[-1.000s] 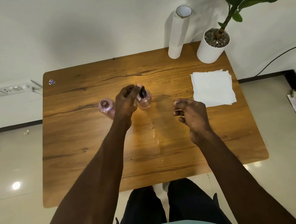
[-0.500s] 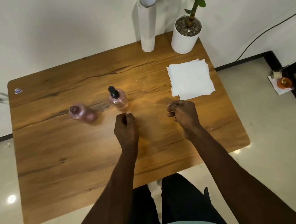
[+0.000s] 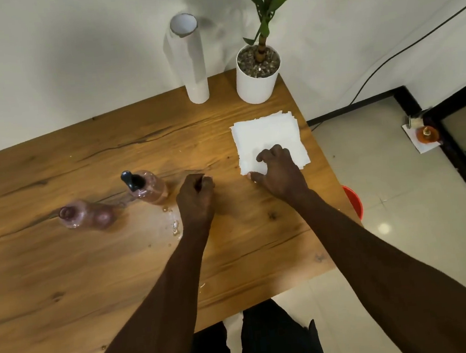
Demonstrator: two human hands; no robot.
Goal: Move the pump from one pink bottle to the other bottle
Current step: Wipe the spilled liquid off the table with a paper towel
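Note:
Two small pink bottles stand on the wooden table (image 3: 65,278). The right-hand pink bottle (image 3: 150,188) carries the black pump (image 3: 129,180) on its neck. The left-hand pink bottle (image 3: 86,213) has an open neck with no pump. My left hand (image 3: 195,198) is a closed fist with nothing in it, just right of the pumped bottle and apart from it. My right hand (image 3: 278,172) rests on the near edge of a stack of white paper napkins (image 3: 267,136), fingers bent onto the top sheet.
Spilled liquid (image 3: 174,224) glistens on the table in front of the bottles. A white roll (image 3: 189,63) and a potted plant (image 3: 258,77) stand at the back edge. A red bucket (image 3: 353,199) sits on the floor off the right edge.
My left hand let go of the pump on the right-hand bottle and drew back into a fist. My right hand moved right onto the napkin stack. The view swung rightwards.

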